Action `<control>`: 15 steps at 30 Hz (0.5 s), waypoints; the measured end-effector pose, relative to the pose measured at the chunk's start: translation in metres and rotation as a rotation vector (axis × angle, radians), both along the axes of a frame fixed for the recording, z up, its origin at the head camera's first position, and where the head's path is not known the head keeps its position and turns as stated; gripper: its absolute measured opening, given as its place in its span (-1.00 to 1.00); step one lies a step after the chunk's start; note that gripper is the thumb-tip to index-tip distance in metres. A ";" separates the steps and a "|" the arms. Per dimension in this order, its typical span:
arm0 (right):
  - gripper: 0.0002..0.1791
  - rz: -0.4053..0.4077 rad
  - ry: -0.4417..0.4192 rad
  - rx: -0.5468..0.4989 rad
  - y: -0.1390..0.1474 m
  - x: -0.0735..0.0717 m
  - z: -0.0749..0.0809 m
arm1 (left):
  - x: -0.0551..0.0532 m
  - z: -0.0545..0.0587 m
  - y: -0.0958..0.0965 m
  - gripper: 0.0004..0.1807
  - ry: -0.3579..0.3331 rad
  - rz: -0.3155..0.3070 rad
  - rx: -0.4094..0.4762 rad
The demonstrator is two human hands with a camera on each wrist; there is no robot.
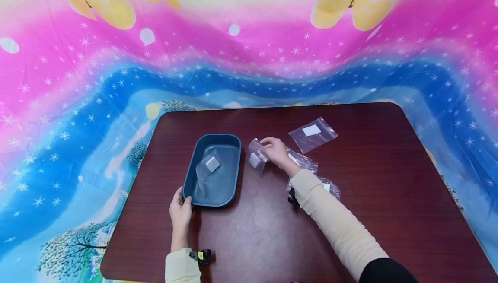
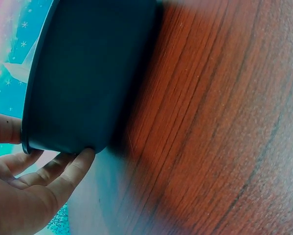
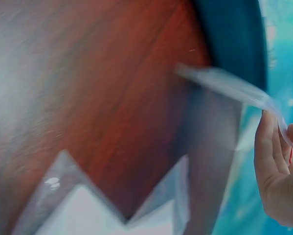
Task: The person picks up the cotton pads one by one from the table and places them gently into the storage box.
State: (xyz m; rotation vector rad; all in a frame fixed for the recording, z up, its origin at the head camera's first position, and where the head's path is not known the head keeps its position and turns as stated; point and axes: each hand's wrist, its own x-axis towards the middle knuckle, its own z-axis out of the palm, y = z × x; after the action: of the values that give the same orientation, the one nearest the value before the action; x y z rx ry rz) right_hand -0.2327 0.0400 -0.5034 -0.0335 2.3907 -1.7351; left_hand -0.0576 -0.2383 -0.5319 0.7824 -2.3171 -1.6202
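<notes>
My left hand (image 1: 180,214) grips the near left corner of a dark blue-grey rectangular tray (image 1: 238,179). In the left wrist view the thumb is at the rim and the fingers (image 2: 73,171) lie against the outer wall. One clear plastic bag with a white label (image 1: 212,164) lies inside the tray. To the right of the tray, my right hand (image 1: 277,151) pinches another clear zip bag (image 1: 256,158) by its edge. This bag hangs above the table, with a white patch on it. In the right wrist view the bag (image 3: 224,83) is blurred.
Behind my right hand a flat clear bag with a white label (image 1: 312,132) lies on the dark red wooden table (image 1: 369,153). More clear bags (image 1: 305,162) lie by my right forearm, partly hidden by it. A colourful printed cloth (image 1: 249,58) hangs beyond the table.
</notes>
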 end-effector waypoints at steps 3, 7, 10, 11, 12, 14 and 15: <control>-0.69 0.007 -0.010 -0.041 -0.001 0.000 0.010 | 0.000 0.000 0.000 -0.51 0.005 -0.001 0.000; -0.69 0.008 0.007 -0.043 -0.001 0.000 0.024 | 0.000 0.000 0.001 -0.51 0.007 0.004 -0.002; -0.70 0.006 0.006 -0.063 -0.003 0.002 0.036 | 0.000 0.000 0.001 -0.51 0.004 0.004 0.001; -0.71 0.006 -0.002 -0.083 -0.004 0.002 0.040 | 0.000 0.000 0.001 -0.51 0.004 0.004 0.003; -0.70 0.009 -0.009 -0.105 -0.005 0.003 0.044 | 0.000 0.000 0.001 -0.51 0.004 0.003 0.005; -0.70 0.015 -0.033 -0.166 -0.008 0.004 0.052 | 0.000 0.000 0.001 -0.51 0.006 0.001 0.008; -0.69 0.016 -0.045 -0.197 -0.010 0.004 0.056 | 0.000 0.001 0.001 -0.51 0.006 0.001 0.007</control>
State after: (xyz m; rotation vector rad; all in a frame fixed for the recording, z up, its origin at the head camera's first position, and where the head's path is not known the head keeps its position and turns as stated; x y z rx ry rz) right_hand -0.2284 0.0296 -0.4473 -0.0400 2.1740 -1.9362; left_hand -0.0574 -0.2370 -0.5314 0.7786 -2.3076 -1.6282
